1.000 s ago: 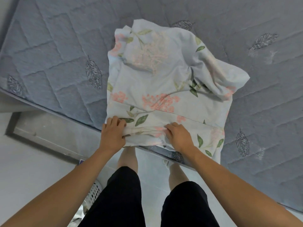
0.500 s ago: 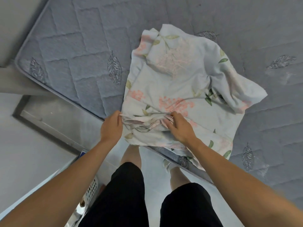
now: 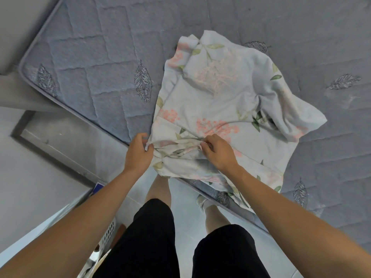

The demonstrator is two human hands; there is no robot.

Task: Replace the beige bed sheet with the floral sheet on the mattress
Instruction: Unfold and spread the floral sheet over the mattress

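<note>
Looks like the first half is done: the mattress (image 3: 96,63) is bare grey quilting with no beige sheet in view, while the floral sheet (image 3: 220,97) is still a folded, rumpled bundle lying near the mattress's near edge, one corner drooping over the side, so all the spreading and tucking is left. Both arms reach forward and down from the bedside, the left hand (image 3: 138,152) with fingers clamped on the bundle's left edge. The right hand (image 3: 218,152) has its fingers curled, pinching a gathered fold near the middle.
</note>
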